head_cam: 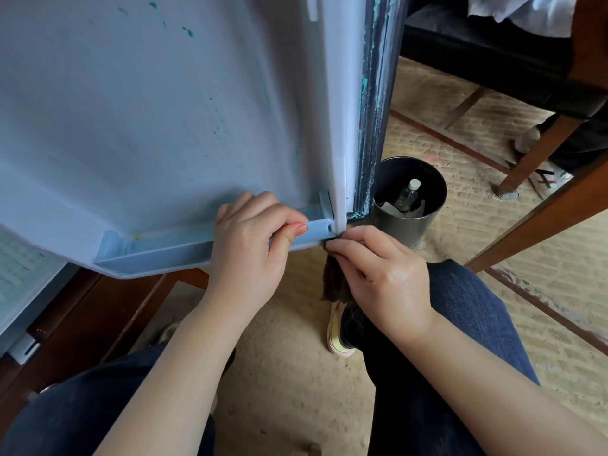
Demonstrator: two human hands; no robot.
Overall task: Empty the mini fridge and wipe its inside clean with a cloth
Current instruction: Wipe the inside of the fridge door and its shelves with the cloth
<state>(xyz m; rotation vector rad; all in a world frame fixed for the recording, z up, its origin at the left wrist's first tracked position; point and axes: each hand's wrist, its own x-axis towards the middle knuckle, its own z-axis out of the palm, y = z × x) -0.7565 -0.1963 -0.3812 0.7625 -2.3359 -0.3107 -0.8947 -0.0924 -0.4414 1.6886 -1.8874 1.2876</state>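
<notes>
While our left hand [253, 238] grips the pale-blue plastic door shelf [184, 250] steady, our right hand [378, 271] pinches the dark brown cloth [334, 281], apparently best worked firmly into the corner.

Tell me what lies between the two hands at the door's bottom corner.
In the head view, the end of the door shelf rail separates the left hand from the right hand, which pinches the dark cloth.
</notes>
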